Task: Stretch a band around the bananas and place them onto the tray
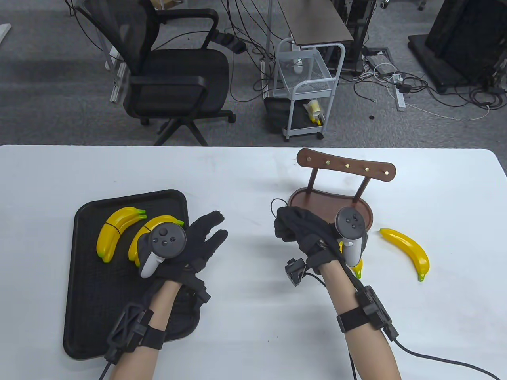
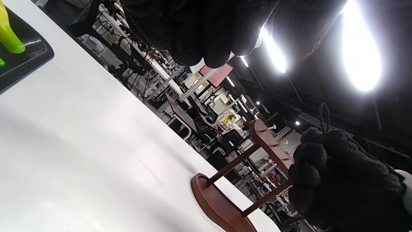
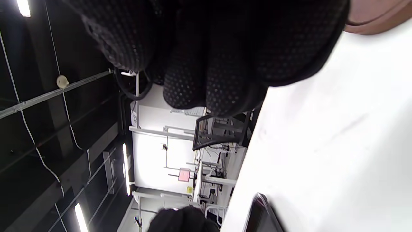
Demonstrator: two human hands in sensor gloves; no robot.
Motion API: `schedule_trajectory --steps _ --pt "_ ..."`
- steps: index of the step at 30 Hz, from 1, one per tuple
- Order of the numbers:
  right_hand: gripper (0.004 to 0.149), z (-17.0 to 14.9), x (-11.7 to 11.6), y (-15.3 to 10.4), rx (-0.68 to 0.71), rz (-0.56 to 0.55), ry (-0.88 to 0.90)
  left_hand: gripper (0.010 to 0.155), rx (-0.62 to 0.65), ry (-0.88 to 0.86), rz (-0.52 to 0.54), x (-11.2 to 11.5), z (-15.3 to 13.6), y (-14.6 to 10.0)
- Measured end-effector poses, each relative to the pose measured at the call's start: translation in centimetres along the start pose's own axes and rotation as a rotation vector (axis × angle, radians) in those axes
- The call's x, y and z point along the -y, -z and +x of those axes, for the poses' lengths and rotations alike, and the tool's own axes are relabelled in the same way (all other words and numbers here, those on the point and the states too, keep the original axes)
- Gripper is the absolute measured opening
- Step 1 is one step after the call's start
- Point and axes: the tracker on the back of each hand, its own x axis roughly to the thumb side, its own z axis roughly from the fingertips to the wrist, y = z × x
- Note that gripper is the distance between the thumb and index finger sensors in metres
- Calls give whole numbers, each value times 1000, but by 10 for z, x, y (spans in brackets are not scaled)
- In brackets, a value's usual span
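Note:
Two yellow banana bundles (image 1: pixel 115 231) (image 1: pixel 139 237) lie on the black tray (image 1: pixel 87 301); a thin dark band crosses the left bundle, and the tracker hides part of the right one. My left hand (image 1: pixel 202 241) hovers at the tray's right edge with its fingers straight, holding nothing. My right hand (image 1: pixel 293 227) is curled into a fist in front of the wooden rack (image 1: pixel 344 166). A thin black band loop (image 1: pixel 272 206) sticks out of the fist, also seen in the left wrist view (image 2: pixel 325 116). One loose banana (image 1: pixel 408 247) lies to the right; another banana (image 1: pixel 357 268) peeks out under the right wrist.
The wooden rack has brass pegs (image 2: pixel 268 128) and an oval base (image 2: pixel 222 203) on the white table (image 1: pixel 245 308). Beyond the far table edge stand an office chair (image 1: pixel 166 75) and a small white cart (image 1: pixel 307 91).

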Motion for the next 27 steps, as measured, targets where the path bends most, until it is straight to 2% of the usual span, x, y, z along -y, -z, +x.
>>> schedule_trajectory --steps 16,27 --pt "38 -1 -34 -7 31 289 -85 60 19 12 -47 17 0 -1" --pt "38 -1 -49 -8 51 409 -149 67 57 -4 -109 30 2 0"
